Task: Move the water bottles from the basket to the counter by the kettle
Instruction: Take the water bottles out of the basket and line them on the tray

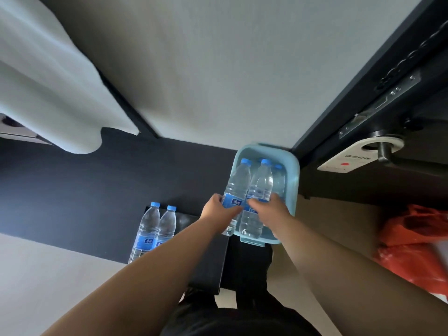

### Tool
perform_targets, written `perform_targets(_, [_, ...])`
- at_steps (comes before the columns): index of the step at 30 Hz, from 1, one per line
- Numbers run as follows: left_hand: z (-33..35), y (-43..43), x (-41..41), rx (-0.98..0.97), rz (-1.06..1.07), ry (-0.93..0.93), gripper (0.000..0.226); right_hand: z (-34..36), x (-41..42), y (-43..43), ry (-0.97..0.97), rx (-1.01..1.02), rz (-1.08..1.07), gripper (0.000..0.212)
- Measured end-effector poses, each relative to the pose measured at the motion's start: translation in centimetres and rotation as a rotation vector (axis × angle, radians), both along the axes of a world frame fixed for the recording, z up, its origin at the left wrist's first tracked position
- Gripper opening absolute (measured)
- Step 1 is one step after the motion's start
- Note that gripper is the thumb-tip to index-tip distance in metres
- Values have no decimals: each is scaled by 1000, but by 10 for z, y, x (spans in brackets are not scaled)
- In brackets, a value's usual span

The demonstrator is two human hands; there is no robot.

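Observation:
A light blue basket point(292, 175) stands on the floor against the wall, with clear water bottles with blue caps inside. My left hand point(217, 209) grips one bottle point(238, 183) around its blue label, raised above the basket's left edge. My right hand point(269, 210) is closed around a second bottle point(260, 184) beside it. At least one more bottle point(278, 180) stays in the basket behind them. Two other bottles point(155, 229) stand upright on a black surface point(206, 258) to the left. No kettle is in view.
A dark door with a lever handle and a hanging door sign point(356, 156) is on the right. An orange plastic bag point(417, 243) lies at the lower right. A white towel or curtain point(55, 88) hangs at the upper left. A dark skirting band runs along the wall.

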State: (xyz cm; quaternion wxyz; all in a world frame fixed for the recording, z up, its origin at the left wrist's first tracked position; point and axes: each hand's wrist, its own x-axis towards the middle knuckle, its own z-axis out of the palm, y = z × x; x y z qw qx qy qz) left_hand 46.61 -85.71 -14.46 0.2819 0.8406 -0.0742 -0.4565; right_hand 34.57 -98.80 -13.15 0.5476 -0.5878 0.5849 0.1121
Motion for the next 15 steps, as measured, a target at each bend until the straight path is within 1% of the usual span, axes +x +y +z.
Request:
perform_targets(5, [5,39,20,-32,98,28,46,12,26,36,3,-10,99,49])
perform_targets(7, [5,57,28,-68,130,32,48,10,36,53,3,-1,119,48])
perform_targets(9, [6,70,32,-87,115,26,49,9,39,64,1,41,128,54])
perform_targets(11, [0,102,43,-62,117,33,47,-1,55,91,8,79,181,62])
perform_targets(13, [1,111,41,-42,89,33,43,-3,53,96,22,93,182,70])
perform_targets(15, [-5,132,41,-16,96,32,38,-10,59,111,46,114,200,71])
